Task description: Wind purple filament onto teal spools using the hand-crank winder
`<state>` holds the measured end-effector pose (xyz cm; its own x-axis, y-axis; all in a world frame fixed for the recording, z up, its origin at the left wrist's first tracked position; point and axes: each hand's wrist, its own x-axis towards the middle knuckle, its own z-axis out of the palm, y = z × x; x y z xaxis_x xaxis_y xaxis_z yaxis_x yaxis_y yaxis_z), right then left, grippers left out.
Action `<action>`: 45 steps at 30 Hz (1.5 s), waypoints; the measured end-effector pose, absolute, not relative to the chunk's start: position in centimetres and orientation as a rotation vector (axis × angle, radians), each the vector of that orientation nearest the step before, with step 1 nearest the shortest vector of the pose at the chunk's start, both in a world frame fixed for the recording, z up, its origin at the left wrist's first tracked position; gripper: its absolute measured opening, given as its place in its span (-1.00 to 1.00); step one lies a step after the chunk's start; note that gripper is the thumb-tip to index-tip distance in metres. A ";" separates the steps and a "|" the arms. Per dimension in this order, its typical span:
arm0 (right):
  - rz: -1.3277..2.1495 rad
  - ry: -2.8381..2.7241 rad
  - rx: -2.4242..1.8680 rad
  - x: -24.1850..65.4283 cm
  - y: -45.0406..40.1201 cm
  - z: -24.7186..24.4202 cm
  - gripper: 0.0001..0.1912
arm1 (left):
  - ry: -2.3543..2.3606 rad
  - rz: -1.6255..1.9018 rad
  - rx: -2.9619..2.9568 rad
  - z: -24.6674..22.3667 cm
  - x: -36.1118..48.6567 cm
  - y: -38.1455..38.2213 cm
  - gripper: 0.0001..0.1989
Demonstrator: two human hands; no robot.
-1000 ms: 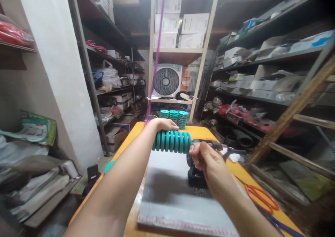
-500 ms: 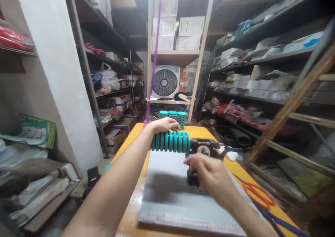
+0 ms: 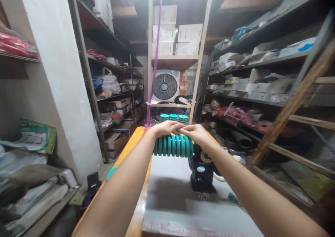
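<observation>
A row of teal spools point(image 3: 174, 146), with dark purple winding between the flanges, sits sideways on the shaft of a black hand-crank winding machine point(image 3: 202, 176). Over the top of this row, my left hand point(image 3: 169, 127) is bent with its fingers pinched together. From the other side my right hand point(image 3: 196, 134) reaches across the machine, its fingertips pinching and meeting those of my left. Whatever lies between the fingers is too small to make out. Behind the hands a purple strand point(image 3: 156, 55) hangs down to the far edge of the table.
Several stacked teal spools point(image 3: 173, 117) stand at the far end of the yellow table point(image 3: 131, 142). The winder rests on a grey board point(image 3: 167, 209). A fan point(image 3: 165, 86) sits on the rack behind. Loaded shelves line both sides, with a wooden ladder point(image 3: 288, 115) at right.
My right hand has moved up and away from the winder's crank side to meet my left hand above the spools. My left hand stays over the row. The view has tilted slightly.
</observation>
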<state>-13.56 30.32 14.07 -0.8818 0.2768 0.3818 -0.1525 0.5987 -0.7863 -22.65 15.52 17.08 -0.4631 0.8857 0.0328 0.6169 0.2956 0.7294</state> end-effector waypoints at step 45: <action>1.021 -2.319 -0.099 -14.5 28.3 14.1 -0.60 | 2.167 1.256 1.382 16.8 -22.1 14.7 -0.37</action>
<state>-14.49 28.29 14.07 -0.8192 0.2945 0.4922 -0.1640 0.7020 -0.6930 -22.14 14.68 16.77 -0.5035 0.8391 0.2058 0.5959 0.1647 0.7860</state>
